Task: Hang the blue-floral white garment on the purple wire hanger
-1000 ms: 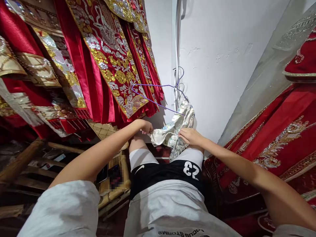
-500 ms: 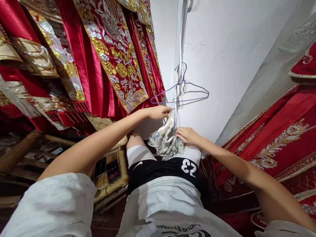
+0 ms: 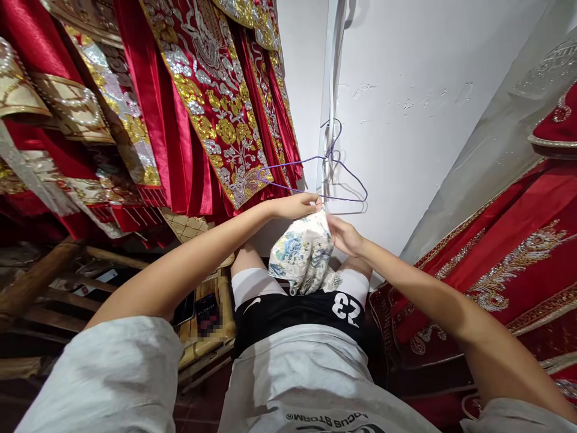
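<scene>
A white floral cloth with blue and green print hangs in front of my lap, gathered at its top. My left hand pinches that top corner between thumb and fingers. At the cloth's upper right edge, my right hand has its fingertips against the fabric, partly hidden behind it. Just above both hands, a thin purple wire hanger hangs from a white strip on the wall. The cloth's lower end bunches over my thighs.
Red costumes with gold and silver embroidery hang at left. More red beaded fabric stands at right. A bamboo seat beside my left leg bears a phone with a lit screen. The white wall rises ahead.
The cloth has spread out and been raised toward the hanger. My right hand has moved up from its lower part to near the top. The hanger has swung and tilted.
</scene>
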`<state>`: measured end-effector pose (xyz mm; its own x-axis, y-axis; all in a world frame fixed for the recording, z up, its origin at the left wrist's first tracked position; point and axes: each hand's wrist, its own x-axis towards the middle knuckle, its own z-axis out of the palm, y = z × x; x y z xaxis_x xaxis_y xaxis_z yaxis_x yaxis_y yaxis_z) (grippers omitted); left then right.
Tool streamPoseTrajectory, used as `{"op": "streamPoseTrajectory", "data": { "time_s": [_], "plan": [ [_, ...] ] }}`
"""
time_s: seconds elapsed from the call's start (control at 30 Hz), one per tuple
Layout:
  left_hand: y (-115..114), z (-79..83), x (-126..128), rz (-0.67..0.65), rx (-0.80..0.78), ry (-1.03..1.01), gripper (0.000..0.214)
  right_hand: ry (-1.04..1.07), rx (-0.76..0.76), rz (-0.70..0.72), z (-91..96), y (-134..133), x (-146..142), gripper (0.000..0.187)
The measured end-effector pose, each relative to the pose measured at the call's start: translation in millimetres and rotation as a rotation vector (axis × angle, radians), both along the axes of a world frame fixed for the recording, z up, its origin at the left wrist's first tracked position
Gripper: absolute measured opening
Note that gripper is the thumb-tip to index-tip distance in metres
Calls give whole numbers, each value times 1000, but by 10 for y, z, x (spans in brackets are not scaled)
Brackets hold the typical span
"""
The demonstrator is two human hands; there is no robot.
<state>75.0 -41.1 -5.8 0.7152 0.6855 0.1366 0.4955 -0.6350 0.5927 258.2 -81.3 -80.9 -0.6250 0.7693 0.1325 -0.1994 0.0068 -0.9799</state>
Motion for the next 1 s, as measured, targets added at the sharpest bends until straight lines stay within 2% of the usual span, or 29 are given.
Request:
{"op": "streamPoseTrajectory", "data": {
  "time_s": [0.1, 0.17, 0.23, 0.27, 0.33, 0.43, 0.5, 0.57, 0.63, 0.73, 0.8, 0.9, 1.0],
  "plan": [
    [-104, -48, -86, 3, -283, 69, 41, -196, 71, -31, 174, 8, 94, 45],
    [-201, -109, -140, 9, -460, 113, 55, -245, 141, -66, 301, 38, 194, 43],
    [-250, -176, -214, 11, -566, 198, 66, -253, 222, -161, 420, 116, 336, 40],
    [-241, -202, -264, 23, -568, 257, 68, -263, 260, -224, 469, 181, 426, 37],
    [-156, -221, -387, 85, -461, 389, 63, -302, 332, -352, 530, 366, 634, 30],
    [58, -155, -575, 272, -155, 536, 51, -359, 407, -514, 520, 702, 954, 21],
    [162, -73, -650, 343, -26, 514, 44, -385, 404, -575, 473, 875, 1098, 20],
    [190, 2, -649, 314, -18, 404, 43, -418, 410, -546, 427, 947, 1128, 27],
    [153, 49, -566, 225, -51, 264, 44, -476, 493, -471, 403, 905, 1022, 43],
    [72, 67, -343, 115, -46, 119, 45, -546, 733, -351, 418, 698, 661, 60],
    [47, 67, -203, 54, -5, 64, 44, -600, 826, -218, 453, 548, 396, 51],
    [52, 87, -136, 17, 86, -24, 40, -683, 789, -87, 504, 431, 173, 26],
    [57, 128, -272, 69, 108, -41, 39, -659, 807, -207, 513, 492, 247, 25]
  ]
}}
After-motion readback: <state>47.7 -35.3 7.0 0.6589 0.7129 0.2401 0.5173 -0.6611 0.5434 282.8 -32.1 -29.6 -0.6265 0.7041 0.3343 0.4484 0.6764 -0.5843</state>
